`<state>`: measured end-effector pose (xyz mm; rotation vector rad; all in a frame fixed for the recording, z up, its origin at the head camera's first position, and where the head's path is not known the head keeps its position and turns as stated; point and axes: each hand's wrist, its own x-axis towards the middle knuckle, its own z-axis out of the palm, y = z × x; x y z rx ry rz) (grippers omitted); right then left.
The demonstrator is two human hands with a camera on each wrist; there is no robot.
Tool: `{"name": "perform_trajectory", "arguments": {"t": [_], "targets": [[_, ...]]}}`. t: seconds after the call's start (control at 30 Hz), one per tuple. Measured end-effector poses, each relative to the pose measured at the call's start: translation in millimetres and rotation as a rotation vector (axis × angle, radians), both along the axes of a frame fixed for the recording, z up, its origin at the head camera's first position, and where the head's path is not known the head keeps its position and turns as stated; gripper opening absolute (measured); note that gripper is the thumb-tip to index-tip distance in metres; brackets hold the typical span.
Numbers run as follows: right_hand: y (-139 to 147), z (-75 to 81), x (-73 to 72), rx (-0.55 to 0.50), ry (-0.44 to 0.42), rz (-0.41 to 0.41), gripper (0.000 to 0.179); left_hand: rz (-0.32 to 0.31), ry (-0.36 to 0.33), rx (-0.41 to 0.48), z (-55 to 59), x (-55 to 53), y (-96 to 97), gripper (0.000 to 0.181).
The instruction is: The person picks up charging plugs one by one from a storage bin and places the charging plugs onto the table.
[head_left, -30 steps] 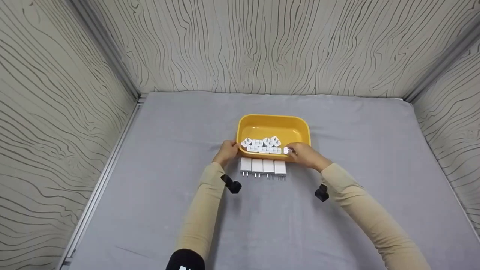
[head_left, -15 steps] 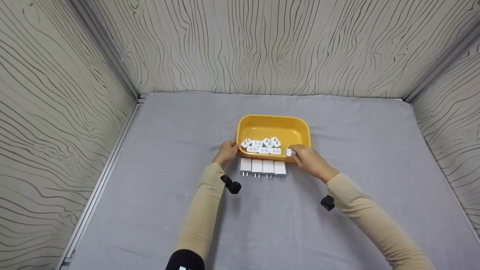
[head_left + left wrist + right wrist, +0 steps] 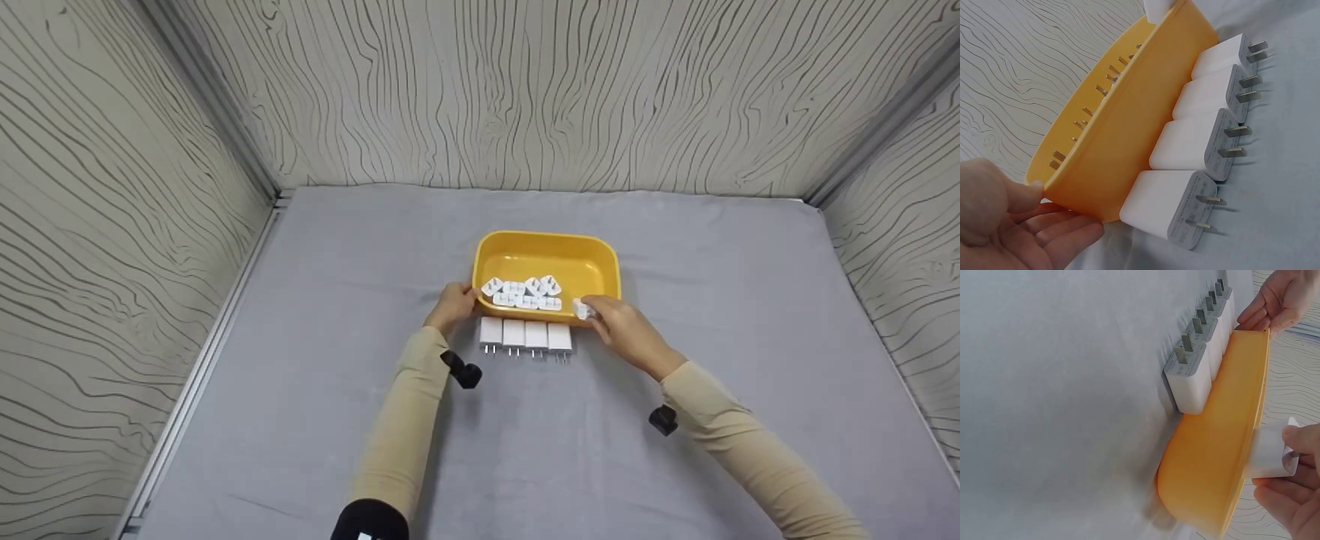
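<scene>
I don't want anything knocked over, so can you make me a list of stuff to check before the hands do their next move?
1. Left hand steadying the yellow bin: ok, thumb and fingers are at its left end.
2. Right hand gripping the held charger: ok, between thumb and fingers.
3. Held charger not touching the bin: cannot tell; it is right at the front rim.
4. Room inside the bin: ok, bare floor shows behind the seven loose chargers.
5. Row of four chargers neat: ok, side by side in front of the bin.
6. All the held charger's prongs visible: not ok, the hand covers much of that end.
</scene>
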<state>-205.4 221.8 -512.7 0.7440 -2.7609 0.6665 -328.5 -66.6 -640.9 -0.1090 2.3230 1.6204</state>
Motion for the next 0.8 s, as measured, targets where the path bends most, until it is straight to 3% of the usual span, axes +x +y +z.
{"name": "perform_trajectory", "arguments": {"t": [0.07,0.13,0.23,0.33,0.77,0.8], "targets": [[1,-0.6,1.6,-0.011,0.032,0.009,0.029,0.017,-0.056,-0.029,16.7,5.9,2.7,0.032],[3,-1.1,4.0,-0.019,0.075,0.021,0.030,0.016,-0.048,-0.005,38.7,18.5,2.5,0.031],[5,-1.5,7.9,-0.031,0.131,0.039,0.031,0.037,-0.110,-0.046,87.1,43.9,8.6,0.033],[6,-1.4,12.0,-0.034,0.164,0.049,0.033,0.048,-0.117,-0.031,105.8,55.5,11.1,0.035],[6,-8.0,23.8,-0.034,0.202,0.071,0.036,0.060,-0.146,0.036,110.2,58.6,9.6,0.039],[6,-8.8,24.4,-0.036,0.209,0.074,0.036,0.050,-0.121,0.055,92.0,49.9,7.5,0.039]]}}
